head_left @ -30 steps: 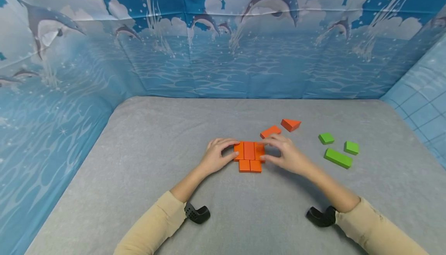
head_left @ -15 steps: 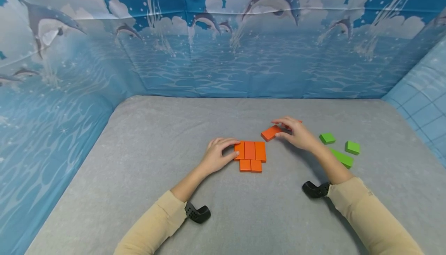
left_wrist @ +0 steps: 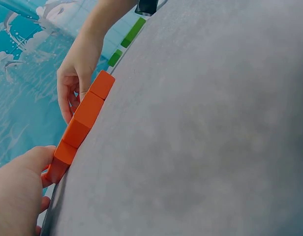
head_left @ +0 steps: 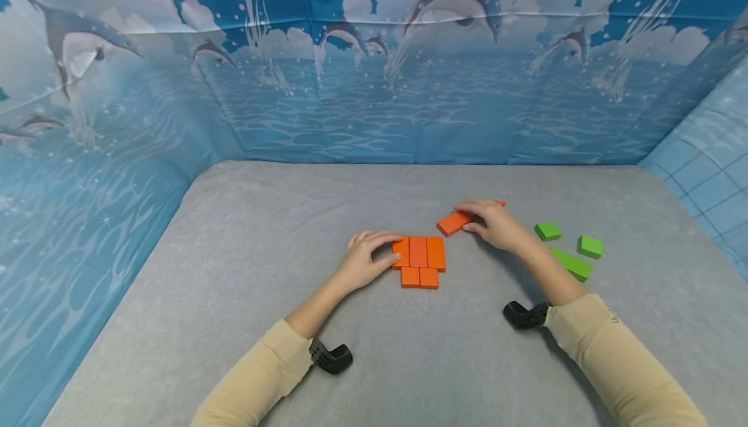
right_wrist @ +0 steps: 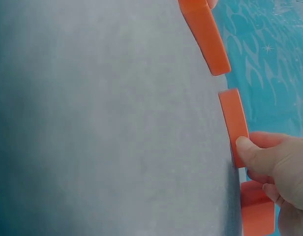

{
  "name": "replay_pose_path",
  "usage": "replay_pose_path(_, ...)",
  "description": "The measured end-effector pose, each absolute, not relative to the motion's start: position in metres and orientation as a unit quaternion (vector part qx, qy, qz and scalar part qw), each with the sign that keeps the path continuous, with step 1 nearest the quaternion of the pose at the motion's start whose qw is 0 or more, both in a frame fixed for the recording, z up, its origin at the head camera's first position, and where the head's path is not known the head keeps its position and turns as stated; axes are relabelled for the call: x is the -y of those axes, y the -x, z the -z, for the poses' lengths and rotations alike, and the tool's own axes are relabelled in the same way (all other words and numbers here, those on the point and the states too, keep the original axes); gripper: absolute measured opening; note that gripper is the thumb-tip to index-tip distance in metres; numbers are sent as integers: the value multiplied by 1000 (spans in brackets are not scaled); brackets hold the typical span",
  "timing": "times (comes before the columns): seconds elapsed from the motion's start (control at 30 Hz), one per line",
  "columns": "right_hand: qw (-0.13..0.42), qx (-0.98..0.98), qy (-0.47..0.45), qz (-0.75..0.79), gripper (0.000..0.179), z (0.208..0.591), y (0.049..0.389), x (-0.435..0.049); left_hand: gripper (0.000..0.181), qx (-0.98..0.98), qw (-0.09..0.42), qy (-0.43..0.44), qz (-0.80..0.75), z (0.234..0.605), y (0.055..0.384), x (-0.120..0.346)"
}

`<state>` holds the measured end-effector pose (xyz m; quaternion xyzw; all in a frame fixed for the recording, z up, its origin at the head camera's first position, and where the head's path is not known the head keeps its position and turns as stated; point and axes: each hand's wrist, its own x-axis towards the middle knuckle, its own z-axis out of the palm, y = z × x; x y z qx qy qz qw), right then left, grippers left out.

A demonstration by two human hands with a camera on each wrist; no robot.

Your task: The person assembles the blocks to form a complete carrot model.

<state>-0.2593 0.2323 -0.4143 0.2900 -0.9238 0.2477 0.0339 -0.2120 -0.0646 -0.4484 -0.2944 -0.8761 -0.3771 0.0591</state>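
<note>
Several flat orange blocks (head_left: 418, 251) lie joined on the grey cloth, three upright ones in a row above two smaller ones (head_left: 419, 278). My left hand (head_left: 365, 261) grips the leftmost of the row between thumb and forefinger; in the left wrist view its thumb (left_wrist: 39, 156) touches the block's end. Farther right, my right hand (head_left: 493, 222) pinches a loose orange rectangular block (head_left: 452, 223) at its right end. The right wrist view shows the thumb (right_wrist: 247, 149) on that block's (right_wrist: 232, 113) near face. Behind the right hand, an orange triangular block (head_left: 500, 203) is mostly hidden.
Two small green blocks (head_left: 547, 231) and a longer green block (head_left: 574, 265) lie right of the right hand, the long one partly behind the forearm. A blue dolphin-print curtain (head_left: 374, 102) stands along the cloth's far edge.
My right hand has left the right side of the joined blocks, moved up and right, and closed on the loose orange rectangular block. The left hand has stayed in place.
</note>
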Motion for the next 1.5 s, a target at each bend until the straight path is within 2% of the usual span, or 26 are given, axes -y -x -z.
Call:
replay_pose_path(0.27, 34, 925, -292, -240, 34, 415, 261, -233, 35, 877, 56, 292, 377, 448, 212, 65)
replay_pose_path(0.6, 71, 914, -309, -255, 29, 413, 255, -231, 35, 876, 57, 295, 377, 449, 212, 65)
replay_pose_path(0.93, 70, 897, -330, -285, 32, 387, 219, -207, 35, 874, 63, 296, 379, 448, 212, 65)
replay_pose_path(1.13, 68, 880, -356, -306, 32, 387, 191, -191, 34, 876, 64, 296, 376, 448, 213, 65)
replay_pose_path(1.5, 27, 886, -363, -289, 30, 401, 152, -172, 35, 878, 69, 294, 372, 449, 212, 65)
